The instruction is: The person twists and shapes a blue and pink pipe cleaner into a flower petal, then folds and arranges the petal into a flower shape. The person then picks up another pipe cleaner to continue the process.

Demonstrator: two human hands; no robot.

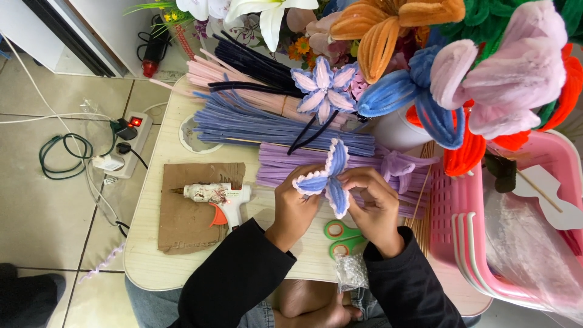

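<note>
Above the near edge of a small pale table (152,255), left hand (294,206) and right hand (373,203) pinch the petals of a lilac-and-white pipe-cleaner flower (328,179), with green scissors (343,237) beneath and a glue gun (218,197) on cardboard (182,228) toward the left edge.

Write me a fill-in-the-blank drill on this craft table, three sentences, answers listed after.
1. Both hands, left hand and right hand, hold a lavender-and-white pipe-cleaner ____.
2. The white hot glue gun with the orange trigger lies on a sheet of brown ____.
3. The scissors under the right wrist have ____ handles.

Missing words: flower; cardboard; green.
</note>
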